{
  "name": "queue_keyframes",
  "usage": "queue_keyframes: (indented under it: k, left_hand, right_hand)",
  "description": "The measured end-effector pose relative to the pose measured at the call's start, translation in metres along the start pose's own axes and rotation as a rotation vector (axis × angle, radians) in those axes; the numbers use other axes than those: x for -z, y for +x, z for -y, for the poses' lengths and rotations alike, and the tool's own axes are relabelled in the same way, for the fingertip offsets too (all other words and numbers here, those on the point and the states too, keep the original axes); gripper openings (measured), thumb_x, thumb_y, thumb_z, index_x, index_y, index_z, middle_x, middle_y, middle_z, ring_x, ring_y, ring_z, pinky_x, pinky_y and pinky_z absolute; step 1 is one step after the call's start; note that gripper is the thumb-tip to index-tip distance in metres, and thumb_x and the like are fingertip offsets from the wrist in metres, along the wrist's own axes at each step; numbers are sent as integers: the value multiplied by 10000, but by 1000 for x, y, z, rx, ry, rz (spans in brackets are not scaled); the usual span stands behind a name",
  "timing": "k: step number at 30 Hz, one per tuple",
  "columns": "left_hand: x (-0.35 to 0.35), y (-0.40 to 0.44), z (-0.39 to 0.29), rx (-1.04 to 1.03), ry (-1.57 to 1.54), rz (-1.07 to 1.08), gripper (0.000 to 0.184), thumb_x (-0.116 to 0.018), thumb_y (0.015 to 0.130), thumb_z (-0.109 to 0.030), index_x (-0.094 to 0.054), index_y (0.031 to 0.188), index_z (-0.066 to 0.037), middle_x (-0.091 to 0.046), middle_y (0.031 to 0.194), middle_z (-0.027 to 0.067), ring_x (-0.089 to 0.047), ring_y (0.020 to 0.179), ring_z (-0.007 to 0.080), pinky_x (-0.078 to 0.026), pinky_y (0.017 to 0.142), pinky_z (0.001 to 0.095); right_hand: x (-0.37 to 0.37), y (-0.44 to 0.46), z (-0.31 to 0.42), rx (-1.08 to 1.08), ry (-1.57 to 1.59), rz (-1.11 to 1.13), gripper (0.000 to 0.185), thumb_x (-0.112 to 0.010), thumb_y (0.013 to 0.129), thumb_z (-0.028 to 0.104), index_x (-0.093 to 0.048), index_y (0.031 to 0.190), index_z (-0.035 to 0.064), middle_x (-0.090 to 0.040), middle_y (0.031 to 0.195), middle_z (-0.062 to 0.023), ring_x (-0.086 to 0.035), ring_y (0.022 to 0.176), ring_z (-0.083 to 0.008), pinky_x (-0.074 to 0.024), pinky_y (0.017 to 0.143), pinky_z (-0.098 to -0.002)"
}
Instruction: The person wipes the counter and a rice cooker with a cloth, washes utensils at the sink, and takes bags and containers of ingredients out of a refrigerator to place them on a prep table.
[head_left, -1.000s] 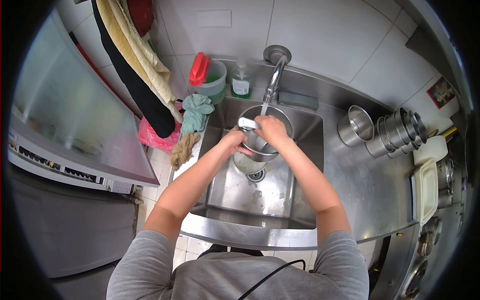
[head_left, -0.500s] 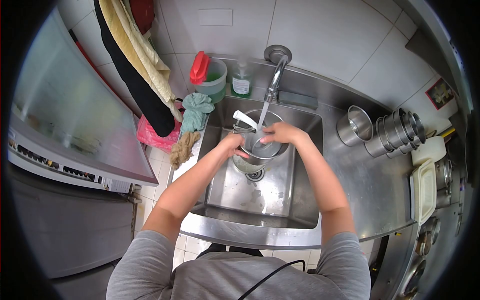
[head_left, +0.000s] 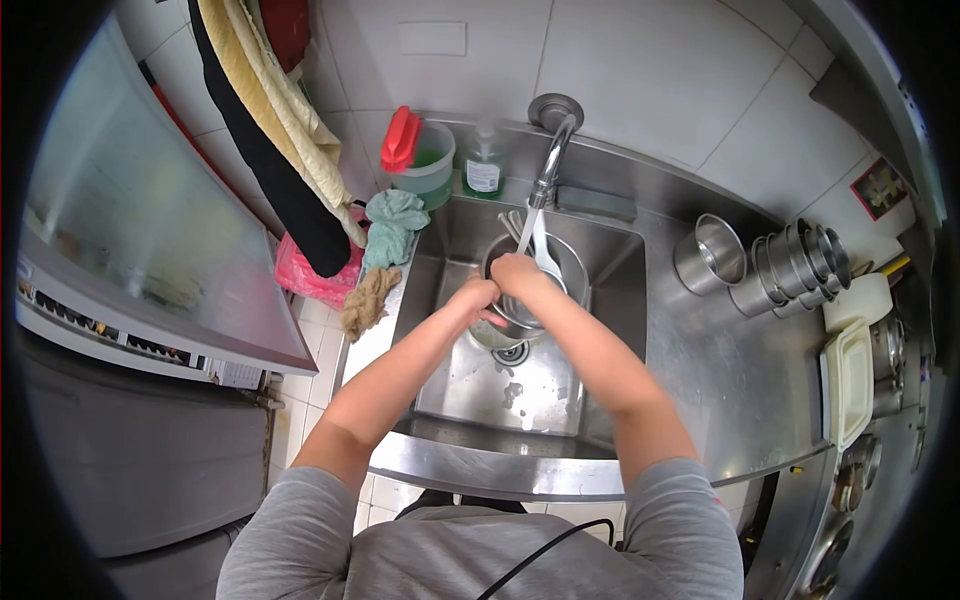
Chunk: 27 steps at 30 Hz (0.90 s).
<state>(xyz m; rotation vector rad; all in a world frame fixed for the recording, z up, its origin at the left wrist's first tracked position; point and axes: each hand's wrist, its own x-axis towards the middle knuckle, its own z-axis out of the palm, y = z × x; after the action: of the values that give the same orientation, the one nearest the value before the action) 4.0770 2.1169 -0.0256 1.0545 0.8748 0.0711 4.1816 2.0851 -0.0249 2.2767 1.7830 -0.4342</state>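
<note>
A round stainless steel pot is in the sink under the running faucet. My left hand is closed on the pot's left rim, its thumb low against the side. My right hand is bent over the pot's near left part, next to my left hand. Its fingers are curled and mostly hidden, so what they hold cannot be made out. A white spoon-like utensil leans inside the pot, beside several thin metal handles. Beneath the pot, a pale rounded dish partly shows.
A red-lidded container and a soap bottle stand behind the sink. Green cloth and brown cloth lie on its left edge. Steel pots sit on the right counter, near a cream tray.
My right hand has moved left across the pot, close to my left hand. The white utensil and metal handles have shifted from the pot's left side to its back.
</note>
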Motion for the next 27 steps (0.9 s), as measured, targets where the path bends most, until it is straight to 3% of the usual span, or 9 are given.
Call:
queue_keyframes:
  k: [3,7,10,14,16,17,21,23,27]
  left_hand:
    - [-5,-3,7,-59,8,63,601,-381,626,80,-293,1212,-17,-443,954,177,-543,721,317,-546,481,471]
    - [8,22,26,19,-160,58,595,-382,601,85,-317,1189,23,-439,888,166,-512,710,313,-544,495,487]
    - [-1,-1,14,11,-78,-47,594,-386,600,85,-324,1187,19,-441,916,172,-512,728,328,-543,499,489]
    - [5,0,16,-8,-88,3,582,-391,611,85,-333,1185,13,-447,989,188,-520,775,346,-545,502,479]
    - [12,9,14,-12,-40,61,602,-400,621,82,-320,1209,-15,-439,1060,207,-522,838,363,-547,504,465]
    - [16,8,13,-9,-39,125,630,-401,628,77,-291,1235,-48,-424,1093,219,-524,863,368,-548,510,461]
    - [22,6,12,2,-19,40,651,-398,631,73,-263,1252,-67,-414,1103,221,-534,849,374,-548,513,460]
    - [23,-1,10,-34,-20,26,561,-397,638,76,-281,1184,21,-452,946,215,-554,787,373,-552,521,451]
    - [29,0,11,-25,-55,14,589,-396,636,88,-271,1206,7,-434,1004,226,-546,808,384,-548,527,466]
  right_hand:
    - [-2,14,1,-136,-33,223,310,-562,747,203,-594,1037,99,-557,1101,-84,-545,1002,-234,-457,764,-353]
    - [-21,24,3,-209,-77,263,406,-612,723,278,-564,1093,119,-493,1192,-81,-496,1074,-220,-431,798,-374]
    - [-7,5,7,-194,-85,293,466,-680,654,302,-581,1063,103,-512,1172,-58,-503,1065,-220,-434,797,-371]
    - [-1,3,1,-99,-55,354,478,-730,587,295,-605,1003,96,-566,1085,-71,-542,1001,-230,-447,776,-348]
    - [-12,16,-9,42,178,258,418,-732,570,237,-620,950,105,-607,969,-95,-570,927,-248,-457,751,-324]
    - [-17,19,-16,137,268,95,358,-723,564,196,-627,898,112,-620,873,-106,-585,851,-261,-458,713,-324]
    - [2,7,-23,268,488,-124,215,-697,606,124,-628,803,76,-623,765,-80,-588,735,-242,-444,661,-335]
    - [5,-1,-27,252,607,-232,198,-688,619,105,-627,805,74,-623,762,-80,-588,733,-241,-443,661,-324]
    - [17,-25,-30,209,813,-479,163,-653,669,76,-610,826,61,-618,786,-88,-593,742,-222,-438,665,-301]
